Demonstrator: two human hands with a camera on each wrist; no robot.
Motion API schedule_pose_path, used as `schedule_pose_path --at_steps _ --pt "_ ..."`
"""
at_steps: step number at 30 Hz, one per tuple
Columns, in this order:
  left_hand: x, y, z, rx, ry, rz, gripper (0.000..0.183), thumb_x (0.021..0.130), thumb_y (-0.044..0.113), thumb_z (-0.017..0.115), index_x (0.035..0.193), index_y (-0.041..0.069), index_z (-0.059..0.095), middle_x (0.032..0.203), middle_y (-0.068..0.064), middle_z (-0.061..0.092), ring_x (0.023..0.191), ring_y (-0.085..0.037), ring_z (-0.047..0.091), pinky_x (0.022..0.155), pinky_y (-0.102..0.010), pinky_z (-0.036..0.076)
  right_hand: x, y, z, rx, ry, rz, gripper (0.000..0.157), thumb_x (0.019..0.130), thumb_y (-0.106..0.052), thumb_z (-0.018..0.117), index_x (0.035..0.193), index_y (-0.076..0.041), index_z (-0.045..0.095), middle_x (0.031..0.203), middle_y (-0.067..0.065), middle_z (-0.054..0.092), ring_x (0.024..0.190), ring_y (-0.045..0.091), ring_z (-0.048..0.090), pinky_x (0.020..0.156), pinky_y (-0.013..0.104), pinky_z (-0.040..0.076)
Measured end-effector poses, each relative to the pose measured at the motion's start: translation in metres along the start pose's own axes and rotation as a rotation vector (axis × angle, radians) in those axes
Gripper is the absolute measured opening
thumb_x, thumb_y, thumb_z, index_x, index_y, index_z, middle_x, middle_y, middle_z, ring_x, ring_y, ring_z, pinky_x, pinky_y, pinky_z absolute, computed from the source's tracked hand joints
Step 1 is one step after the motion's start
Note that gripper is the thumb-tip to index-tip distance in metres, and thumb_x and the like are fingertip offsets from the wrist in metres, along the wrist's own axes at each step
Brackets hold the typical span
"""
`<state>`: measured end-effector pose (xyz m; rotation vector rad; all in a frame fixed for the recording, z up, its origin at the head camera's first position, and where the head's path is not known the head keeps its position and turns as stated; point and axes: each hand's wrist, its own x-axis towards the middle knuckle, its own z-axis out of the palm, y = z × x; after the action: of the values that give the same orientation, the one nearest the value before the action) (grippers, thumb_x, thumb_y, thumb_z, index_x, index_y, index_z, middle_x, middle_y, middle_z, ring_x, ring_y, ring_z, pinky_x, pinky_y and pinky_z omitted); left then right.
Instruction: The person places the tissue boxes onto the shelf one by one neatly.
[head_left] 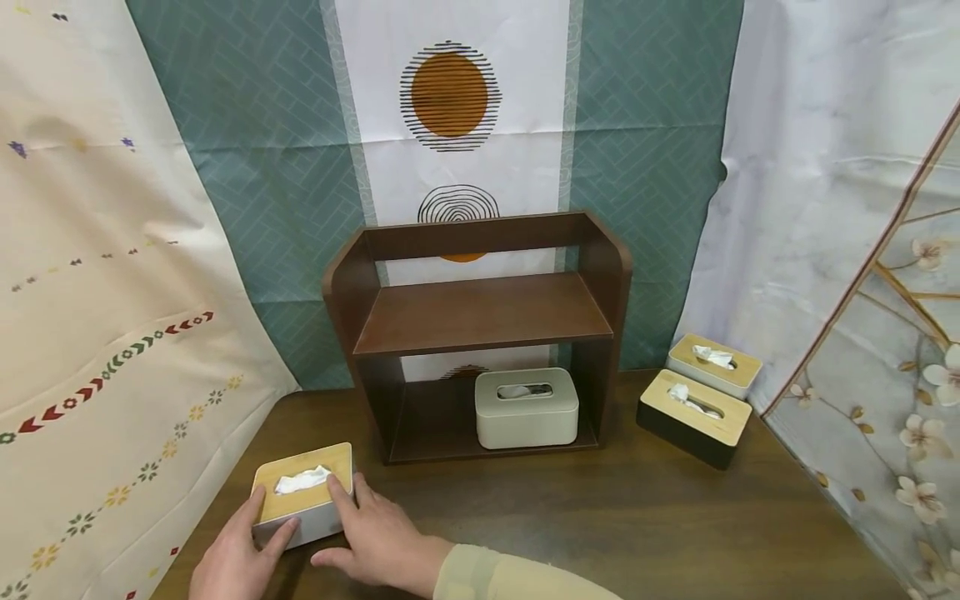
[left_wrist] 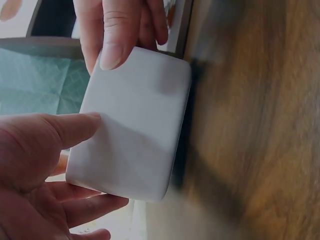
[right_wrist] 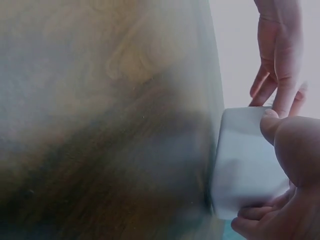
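Observation:
A white tissue box (head_left: 303,493) with a light wooden lid and a tuft of tissue in its slot is at the left front of the table. My left hand (head_left: 236,550) grips its left end, with the thumb on the white front wall. At the right end, my right hand (head_left: 382,533) holds it with the fingers along the side and top edge. In the left wrist view the box's plain front wall (left_wrist: 132,125) lies between both hands. Whether its base touches the table cannot be told.
A dark brown two-level shelf (head_left: 483,312) stands at the back, with a pale grey-green tissue box (head_left: 527,417) at the right of its lower level. At the right are a black tissue box (head_left: 682,442) with a wooden lid and a white wooden-lidded one (head_left: 708,375) behind it. Patterned cloths hang around the table.

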<state>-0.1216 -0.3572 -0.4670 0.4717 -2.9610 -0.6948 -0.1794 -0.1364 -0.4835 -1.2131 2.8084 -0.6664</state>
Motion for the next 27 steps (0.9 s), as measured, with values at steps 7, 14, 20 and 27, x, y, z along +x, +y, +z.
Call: schedule_pose_path --at_steps 7,14,20,27 --pt "-0.010 0.005 0.001 -0.025 0.002 0.001 0.105 0.104 0.061 0.069 0.164 -0.014 0.028 0.145 -0.043 0.055 0.107 -0.042 0.071 0.085 -0.065 0.055 -0.013 0.000 -0.004 0.059 -0.006 -0.001 0.100 0.103 -0.069 0.066 0.179 -0.022 0.019 0.173 0.026 0.036 0.150 0.031 0.052 0.108 0.040 0.055" --pt "-0.017 0.019 -0.002 -0.069 0.012 -0.025 0.112 0.102 0.072 0.064 0.166 -0.012 0.027 0.136 -0.038 0.062 0.102 -0.039 0.072 0.081 -0.061 0.056 -0.025 0.004 -0.018 0.126 -0.022 0.022 0.099 0.103 -0.070 0.065 0.179 -0.029 0.017 0.176 0.022 0.032 0.150 0.033 0.052 0.109 0.047 0.055" --pt "-0.020 0.034 -0.004 -0.061 0.007 -0.002 0.114 0.102 0.076 0.061 0.166 -0.012 0.028 0.128 -0.033 0.066 0.094 -0.031 0.072 0.077 -0.059 0.056 -0.036 0.008 -0.029 0.160 -0.036 0.054 0.099 0.102 -0.072 0.064 0.179 -0.031 0.017 0.177 0.021 0.030 0.149 0.036 0.053 0.110 0.050 0.055" --pt "-0.023 0.050 0.006 -0.045 0.062 0.053 0.099 0.106 0.060 0.066 0.164 -0.013 0.034 0.110 -0.022 0.074 0.095 -0.037 0.072 0.095 -0.072 0.049 -0.046 0.017 -0.037 0.151 -0.014 0.069 0.098 0.101 -0.075 0.062 0.178 -0.029 0.021 0.176 0.023 0.032 0.149 0.036 0.053 0.111 0.051 0.054"
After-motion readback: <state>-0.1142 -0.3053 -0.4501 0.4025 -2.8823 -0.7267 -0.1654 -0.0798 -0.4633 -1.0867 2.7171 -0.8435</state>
